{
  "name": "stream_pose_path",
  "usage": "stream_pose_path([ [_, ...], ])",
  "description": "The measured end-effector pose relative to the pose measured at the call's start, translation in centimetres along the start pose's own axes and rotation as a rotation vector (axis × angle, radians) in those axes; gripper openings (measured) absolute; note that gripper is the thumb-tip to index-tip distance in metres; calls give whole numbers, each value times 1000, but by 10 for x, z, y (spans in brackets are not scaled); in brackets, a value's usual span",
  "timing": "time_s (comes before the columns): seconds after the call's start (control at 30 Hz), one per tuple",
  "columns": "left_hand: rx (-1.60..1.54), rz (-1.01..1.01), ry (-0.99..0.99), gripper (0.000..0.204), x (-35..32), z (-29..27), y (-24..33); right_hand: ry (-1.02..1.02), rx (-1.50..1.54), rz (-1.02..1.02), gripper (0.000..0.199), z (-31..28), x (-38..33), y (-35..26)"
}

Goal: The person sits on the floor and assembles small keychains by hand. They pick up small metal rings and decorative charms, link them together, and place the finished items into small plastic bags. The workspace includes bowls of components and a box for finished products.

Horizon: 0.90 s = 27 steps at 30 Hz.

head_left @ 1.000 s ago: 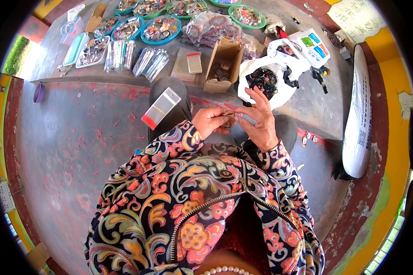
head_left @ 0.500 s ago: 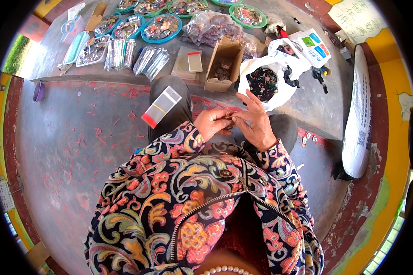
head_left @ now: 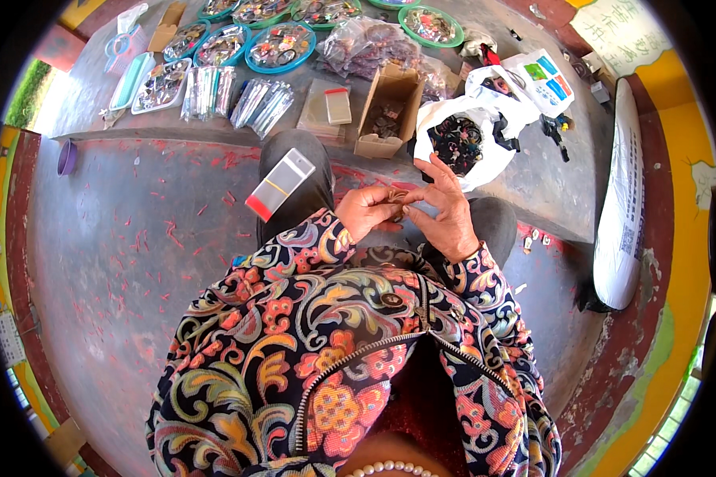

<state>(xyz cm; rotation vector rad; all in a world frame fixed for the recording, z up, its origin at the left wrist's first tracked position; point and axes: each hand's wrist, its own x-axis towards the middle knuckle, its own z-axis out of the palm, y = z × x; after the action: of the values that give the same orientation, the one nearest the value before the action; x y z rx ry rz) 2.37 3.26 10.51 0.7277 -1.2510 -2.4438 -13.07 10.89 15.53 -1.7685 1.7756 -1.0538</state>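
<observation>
In front of my lap, my left hand (head_left: 365, 214) is closed with its fingertips around a small brownish item (head_left: 398, 195), too small to name. Facing it, my right hand (head_left: 447, 216) pinches at the same item with thumb and forefinger, its other fingers raised. A stack of clear flat plastic bags (head_left: 291, 176) with a red edge and a yellow band round it lies on my left thigh. Beyond my right hand sits a white plastic bag (head_left: 489, 163), open, full of small dark accessories (head_left: 455, 145).
On the raised concrete ledge stand a cardboard box (head_left: 367, 147) with small brown pieces, bundles of slim clear packets (head_left: 262, 107), round baskets (head_left: 250, 60) of packaged trinkets and a heap of clear bags (head_left: 366, 48). A long white sack (head_left: 620, 199) leans at right.
My fingers have shifted slightly around the small brownish item, and more of it shows between the fingertips. The stack of bags on my thigh stays put.
</observation>
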Motion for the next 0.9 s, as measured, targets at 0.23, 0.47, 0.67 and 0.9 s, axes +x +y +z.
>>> stream_pose_path([
  [0.23,4,-15,17,23,-1,0,0,51,-68,3,13,2,0,4],
  [0.47,31,-19,1,22,-2,-1,-3,10,19,6,13,3,0,5],
  [0.67,69,-33,-62,18,-3,1,0,11,-3,12,13,2,0,3],
  [0.9,-34,-59,-58,21,-2,-3,-3,67,47,-8,19,3,-1,5],
])
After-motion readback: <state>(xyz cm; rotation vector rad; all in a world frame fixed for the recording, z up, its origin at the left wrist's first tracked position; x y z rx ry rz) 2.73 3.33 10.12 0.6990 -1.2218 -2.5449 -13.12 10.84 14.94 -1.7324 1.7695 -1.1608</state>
